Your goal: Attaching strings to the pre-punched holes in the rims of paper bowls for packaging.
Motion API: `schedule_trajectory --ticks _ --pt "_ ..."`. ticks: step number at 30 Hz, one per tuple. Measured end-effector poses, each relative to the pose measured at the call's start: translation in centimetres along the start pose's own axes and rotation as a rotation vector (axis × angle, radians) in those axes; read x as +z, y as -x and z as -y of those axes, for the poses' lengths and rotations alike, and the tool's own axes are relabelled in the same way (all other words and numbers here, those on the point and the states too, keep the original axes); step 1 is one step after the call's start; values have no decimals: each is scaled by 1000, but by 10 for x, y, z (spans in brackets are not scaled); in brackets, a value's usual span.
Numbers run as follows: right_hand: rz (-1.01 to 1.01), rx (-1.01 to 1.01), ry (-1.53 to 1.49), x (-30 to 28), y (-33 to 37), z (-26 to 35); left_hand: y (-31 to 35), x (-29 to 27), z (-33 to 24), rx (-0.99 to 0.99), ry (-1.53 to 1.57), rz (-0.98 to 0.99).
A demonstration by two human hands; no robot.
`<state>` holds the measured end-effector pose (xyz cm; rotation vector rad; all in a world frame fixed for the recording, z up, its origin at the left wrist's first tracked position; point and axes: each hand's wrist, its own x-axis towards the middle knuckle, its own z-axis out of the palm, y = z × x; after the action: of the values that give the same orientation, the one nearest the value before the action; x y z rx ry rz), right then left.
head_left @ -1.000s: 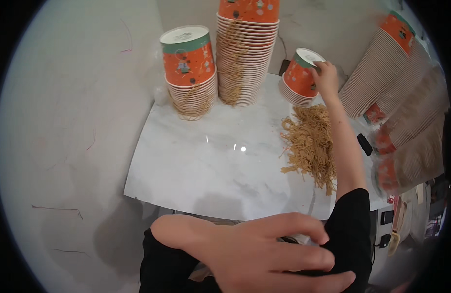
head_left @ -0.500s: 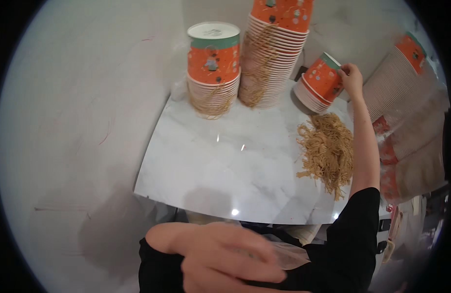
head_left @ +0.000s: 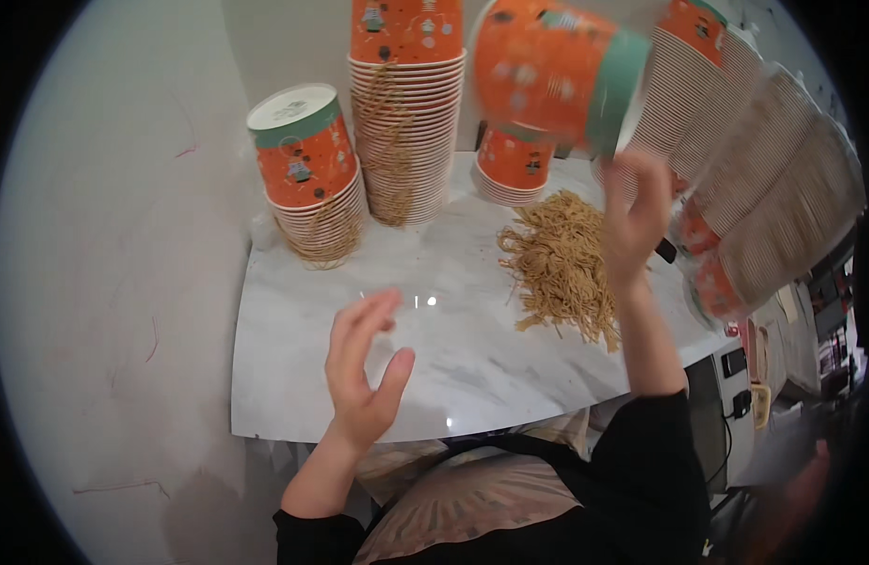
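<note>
Right hand (head_left: 634,212) up, pinching orange paper tub (head_left: 546,75) by green base edge, probably keeping rim clear; tub tipped sideways, aloft before short inverted stack (head_left: 513,171). Left hand (head_left: 364,372) spread, bare, over marbled table (head_left: 482,377). Leftmost stack (head_left: 307,165) base-up, likely for steadiness.

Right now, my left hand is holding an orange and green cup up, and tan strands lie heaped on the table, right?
No, the head view shows your right hand holding the orange and green cup up; your left hand is empty. The tan strands do lie heaped on the table.
</note>
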<state>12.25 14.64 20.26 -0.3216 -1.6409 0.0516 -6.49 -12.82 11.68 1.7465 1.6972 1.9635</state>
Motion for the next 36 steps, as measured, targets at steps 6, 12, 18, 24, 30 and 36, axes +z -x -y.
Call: schedule_trajectory --ticks 6,12,18,24,30,36 --pt "49 645 -664 -18 149 144 40 19 22 -225 31 -11" --pt "587 344 -73 -24 168 87 59 -25 -5 -107 -50 -147" --pt "618 320 337 -54 151 -38 51 -51 -10 -166 -48 -175" --pt "740 277 271 -52 151 -54 31 -39 -11 -200 -109 -77" --pt "721 473 69 -45 97 -81 11 -4 -16 -262 14 -135" --pt "211 616 -207 -66 -111 -92 -17 30 -24 -419 210 -75"
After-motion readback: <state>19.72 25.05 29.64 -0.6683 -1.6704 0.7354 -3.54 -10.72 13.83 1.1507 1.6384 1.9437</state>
